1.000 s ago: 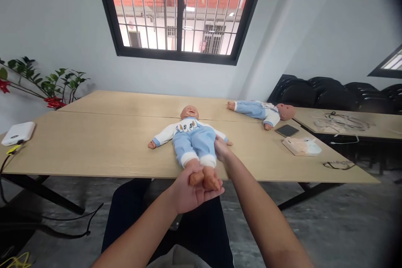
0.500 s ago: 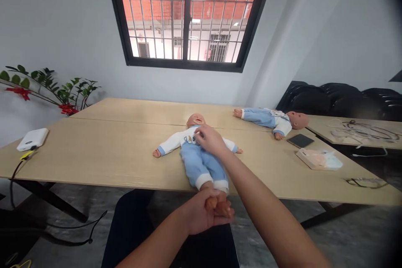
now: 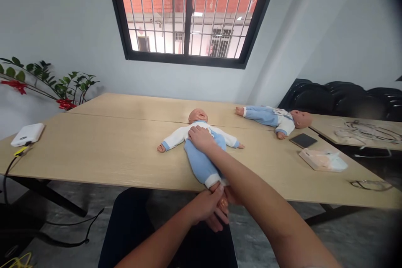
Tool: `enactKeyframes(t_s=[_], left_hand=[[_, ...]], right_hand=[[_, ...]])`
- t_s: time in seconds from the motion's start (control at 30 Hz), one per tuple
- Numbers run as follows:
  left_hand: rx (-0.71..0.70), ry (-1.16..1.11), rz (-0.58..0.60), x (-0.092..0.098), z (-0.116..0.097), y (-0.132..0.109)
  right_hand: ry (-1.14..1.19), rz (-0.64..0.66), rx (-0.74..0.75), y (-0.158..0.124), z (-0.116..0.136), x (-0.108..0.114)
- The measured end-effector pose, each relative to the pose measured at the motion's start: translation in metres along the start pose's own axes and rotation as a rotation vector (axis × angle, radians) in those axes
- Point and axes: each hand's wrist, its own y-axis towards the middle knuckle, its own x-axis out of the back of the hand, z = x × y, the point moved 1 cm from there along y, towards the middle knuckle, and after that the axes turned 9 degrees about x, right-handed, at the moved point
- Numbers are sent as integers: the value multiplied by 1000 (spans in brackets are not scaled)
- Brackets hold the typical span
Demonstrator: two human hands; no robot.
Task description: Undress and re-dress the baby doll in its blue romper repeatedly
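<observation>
A baby doll [image 3: 201, 163] in a white top and light blue trousers lies face up on the table, its head away from me and its arms spread. My left hand [image 3: 209, 209] is closed around a lower leg and foot of the doll, just past the table's front edge. My right hand [image 3: 201, 138] rests over the doll's belly and waist, fingers stretched across the cloth. My right forearm covers part of the doll's legs.
A second doll [image 3: 270, 117] lies at the back right. Near it are a dark flat tablet-like object [image 3: 303, 140], an open tissue pack [image 3: 323, 160] and glasses [image 3: 370, 185]. A white device [image 3: 27, 135] with a cable sits at the left. Cables [image 3: 370, 130] cover a side table.
My right hand has come down from just above the doll's belly onto its waist. My left hand has shifted its hold at the feet. The view has tilted slightly.
</observation>
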Motion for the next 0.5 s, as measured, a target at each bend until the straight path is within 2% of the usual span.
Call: enactKeyframes(t_s=[0.1,0.2,0.27,0.33,0.37,0.43,0.5], left_hand=[[29,207,-64,24,4,-21],[-22,335,-38,66,-11,-51],[-150,328,-210,102,-30,-63],[-400,371,-535,139,-55,-63],[-467,376,-637,154,-66,-59],[-567,389,-747,177,-89,-43],[-659,416,-761,190,-106,-23]], right_hand=[[12,-8,10,1,1,-2],[13,-40,64,0,-3,1],[-11,-83,120,-2,-9,4],[-28,-93,145,-4,-16,6],[-22,-74,138,-4,-20,7],[28,-10,109,0,-27,8],[112,53,100,5,-31,10]])
